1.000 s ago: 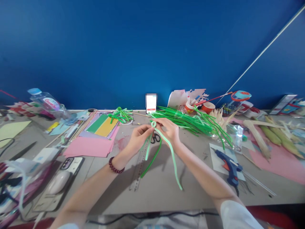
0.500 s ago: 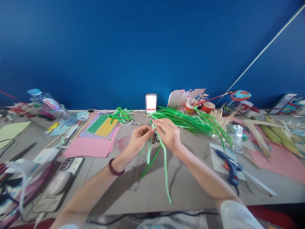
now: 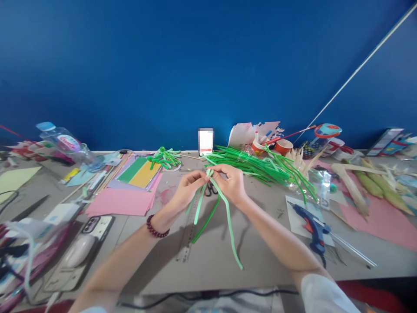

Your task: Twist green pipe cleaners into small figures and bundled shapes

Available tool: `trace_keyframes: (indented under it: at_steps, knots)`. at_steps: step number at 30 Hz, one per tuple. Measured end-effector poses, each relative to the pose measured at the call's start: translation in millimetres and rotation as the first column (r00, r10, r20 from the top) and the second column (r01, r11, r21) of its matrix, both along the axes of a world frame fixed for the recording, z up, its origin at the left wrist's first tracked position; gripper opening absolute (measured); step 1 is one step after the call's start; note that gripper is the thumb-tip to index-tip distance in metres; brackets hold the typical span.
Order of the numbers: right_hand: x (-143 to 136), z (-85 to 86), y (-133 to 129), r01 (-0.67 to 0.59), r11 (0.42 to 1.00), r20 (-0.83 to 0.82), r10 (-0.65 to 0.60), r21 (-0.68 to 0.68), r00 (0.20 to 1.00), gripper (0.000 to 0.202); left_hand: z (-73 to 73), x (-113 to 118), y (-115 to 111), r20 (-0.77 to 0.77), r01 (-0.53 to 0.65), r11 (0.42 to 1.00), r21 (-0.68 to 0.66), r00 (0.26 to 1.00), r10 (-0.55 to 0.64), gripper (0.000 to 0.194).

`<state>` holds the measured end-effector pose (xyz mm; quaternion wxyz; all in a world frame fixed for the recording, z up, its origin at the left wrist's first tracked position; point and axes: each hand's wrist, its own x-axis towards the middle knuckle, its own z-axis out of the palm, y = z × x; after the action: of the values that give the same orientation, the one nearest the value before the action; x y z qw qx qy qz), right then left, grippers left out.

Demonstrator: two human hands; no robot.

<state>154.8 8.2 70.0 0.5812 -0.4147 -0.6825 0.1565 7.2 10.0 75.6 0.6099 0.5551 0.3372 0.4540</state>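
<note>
Pale green pipe cleaners (image 3: 229, 217) are pinched at their upper ends between my two hands, above the middle of the table. My left hand (image 3: 190, 187), a dark red bead bracelet (image 3: 157, 227) at its wrist, is closed on them with thumb and forefinger. From the other side my right hand (image 3: 230, 181) grips the same joined spot. One long end hangs toward the table's front edge; shorter ends hang beneath the left fingers. A darker green pipe cleaner (image 3: 207, 221) and a clear ruler (image 3: 189, 234) lie below. Scissors (image 3: 211, 189) are partly hidden behind the hands.
Behind my right hand lies a heap of green pipe cleaners (image 3: 254, 164). A blue glue gun (image 3: 311, 226) rests on paper at right. To the left are pink sheets (image 3: 120, 202), a green pipe-cleaner bundle (image 3: 164, 157) and a phone (image 3: 61, 278) under a white mouse (image 3: 80, 251).
The long hanging end has swung right, and a shorter end has swung left. Both hands have shifted slightly, still pinching the pipe cleaners.
</note>
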Motion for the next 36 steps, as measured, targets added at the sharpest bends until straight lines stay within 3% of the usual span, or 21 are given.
trace_keyframes:
  at_steps: [4,11,13,16,20,22,25,28,31,33,36]
  knots:
    - [-2,-4.1,1,0.025,1.0,-0.018,-0.025,-0.006,1.0,0.015,-2.7,0,1,0.017,-0.017,1.0,-0.023,1.0,0.017,0.022]
    - [-1,-8.0,2,0.102,0.979,0.055,-0.114,0.176,0.992,0.02,-5.2,1,-1,0.011,0.018,0.999,-0.028,1.0,-0.018,0.028]
    - [0,-7.6,3,0.095,0.98,0.057,-0.106,0.175,0.993,0.019,-4.7,2,-1,-0.001,0.002,1.0,0.002,1.0,-0.002,0.028]
    - [1,-5.4,5,-0.02,0.999,-0.003,0.02,0.049,1.0,0.017,-3.5,1,-1,-0.032,-0.041,0.994,0.099,0.999,0.044,0.026]
    - [2,-2.0,6,-0.236,0.967,-0.133,0.222,-0.099,0.966,0.02,-1.6,-2,-2,-0.081,-0.049,0.978,0.201,0.995,0.066,0.025]
    - [2,-0.9,5,-0.203,0.976,-0.108,0.194,-0.078,0.975,0.02,-1.6,-2,-3,-0.098,-0.051,0.975,0.215,0.992,0.074,0.025]
    - [2,-0.8,1,-0.074,0.994,0.009,0.074,0.084,0.997,0.022,-3.8,0,-5,-0.084,-0.074,0.978,0.195,0.992,0.091,0.027]
    - [1,-2.9,-1,0.008,0.969,0.081,-0.029,0.247,0.996,0.027,-6.7,2,-7,-0.037,-0.085,0.986,0.145,0.995,0.091,0.027]
    - [0,-4.6,-2,0.038,0.947,0.096,-0.073,0.318,0.993,0.028,-6.8,5,-9,0.006,-0.091,0.99,0.104,0.996,0.091,0.028]
    - [0,-4.3,-1,0.022,0.949,0.082,-0.05,0.315,0.995,0.027,-5.0,5,-10,0.028,-0.076,0.994,0.076,0.997,0.074,0.027]
    - [2,-2.9,3,-0.062,0.985,0.018,0.06,0.16,0.998,0.023,-1.3,5,-9,0.057,-0.041,0.997,0.061,0.998,0.038,0.023]
